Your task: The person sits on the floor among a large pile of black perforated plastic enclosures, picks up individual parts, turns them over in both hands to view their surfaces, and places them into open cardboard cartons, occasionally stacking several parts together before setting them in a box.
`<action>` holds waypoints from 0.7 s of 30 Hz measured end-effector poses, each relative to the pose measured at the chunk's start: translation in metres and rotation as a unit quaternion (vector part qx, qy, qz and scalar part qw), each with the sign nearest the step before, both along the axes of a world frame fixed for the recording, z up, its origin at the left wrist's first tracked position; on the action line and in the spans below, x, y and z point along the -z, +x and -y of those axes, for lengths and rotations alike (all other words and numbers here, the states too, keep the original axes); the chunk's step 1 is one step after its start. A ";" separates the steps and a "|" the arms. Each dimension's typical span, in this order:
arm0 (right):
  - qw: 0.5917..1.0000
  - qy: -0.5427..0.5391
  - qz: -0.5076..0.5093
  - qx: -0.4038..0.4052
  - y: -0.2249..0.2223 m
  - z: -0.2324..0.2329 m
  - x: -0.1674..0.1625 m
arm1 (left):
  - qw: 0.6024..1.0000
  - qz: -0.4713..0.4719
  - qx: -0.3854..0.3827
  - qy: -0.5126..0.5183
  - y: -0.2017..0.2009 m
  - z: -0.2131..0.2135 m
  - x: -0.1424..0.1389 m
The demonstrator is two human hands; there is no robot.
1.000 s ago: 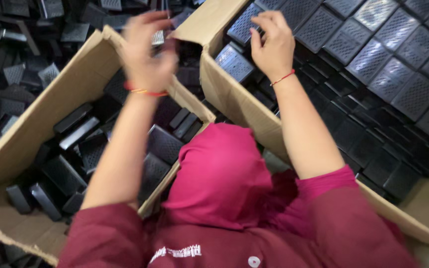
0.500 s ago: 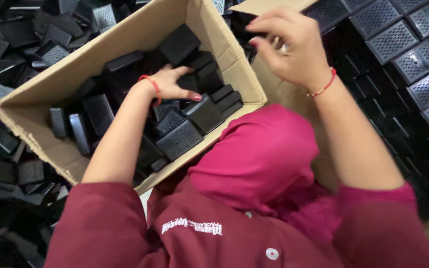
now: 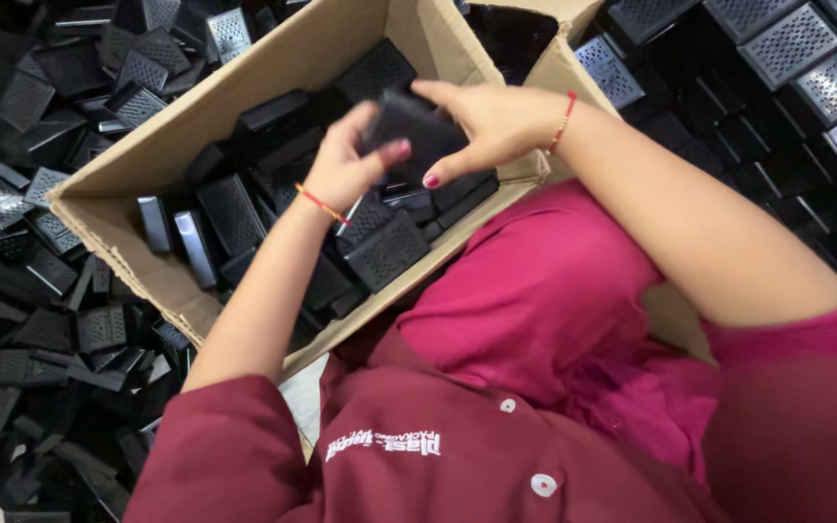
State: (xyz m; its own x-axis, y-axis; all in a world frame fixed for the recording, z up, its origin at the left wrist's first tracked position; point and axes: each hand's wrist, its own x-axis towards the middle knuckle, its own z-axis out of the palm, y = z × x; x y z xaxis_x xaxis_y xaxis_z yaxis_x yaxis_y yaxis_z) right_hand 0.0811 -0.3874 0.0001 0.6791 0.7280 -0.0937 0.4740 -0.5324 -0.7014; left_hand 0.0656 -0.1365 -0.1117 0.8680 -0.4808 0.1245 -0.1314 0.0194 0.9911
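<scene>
Both hands now meet over box (image 3: pixel 244 87), no longer apart. Left hand (image 3: pixel 346 169) and right hand (image 3: pixel 491 121) pinch 1 black part (image 3: pixel 414 131) between fingertips, above box contents. Part looks light, stiff plastic; best gripped at edges.

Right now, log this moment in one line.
left hand + right hand: hold black perforated plastic piece | over open cardboard box of similar pieces

Held part (image 3: pixel 417 131): black plastic, matt | box (image 3: pixel 138 218): brown corrugated cardboard, rough, dull | loose grilles (image 3: pixel 12 208): perforated black plastic, slight sheen | shirt (image 3: pixel 535 320): magenta cloth, soft | wrist threads (image 3: pixel 322 204): red cord
</scene>
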 end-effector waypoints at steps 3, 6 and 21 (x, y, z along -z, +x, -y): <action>0.996 0.047 0.027 0.071 0.001 0.010 0.000 | 0.997 0.075 -0.012 -0.023 0.029 0.005 -0.018; 0.968 0.084 0.171 0.164 0.005 0.016 -0.007 | 0.933 -0.207 -0.106 -0.276 0.082 0.023 -0.020; 0.949 0.051 0.269 0.157 0.003 0.028 -0.010 | 0.781 0.134 -0.038 0.609 0.103 0.097 0.036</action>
State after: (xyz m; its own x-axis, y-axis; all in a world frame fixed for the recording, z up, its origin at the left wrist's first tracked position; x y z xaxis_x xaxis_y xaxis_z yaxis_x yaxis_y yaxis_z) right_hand 0.0838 -0.4153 0.0102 0.7938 0.4680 0.3883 0.6070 -0.6489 -0.4587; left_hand 0.1690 -0.2332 -0.1478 0.9212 -0.3318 -0.2033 -0.2912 -0.9343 0.2054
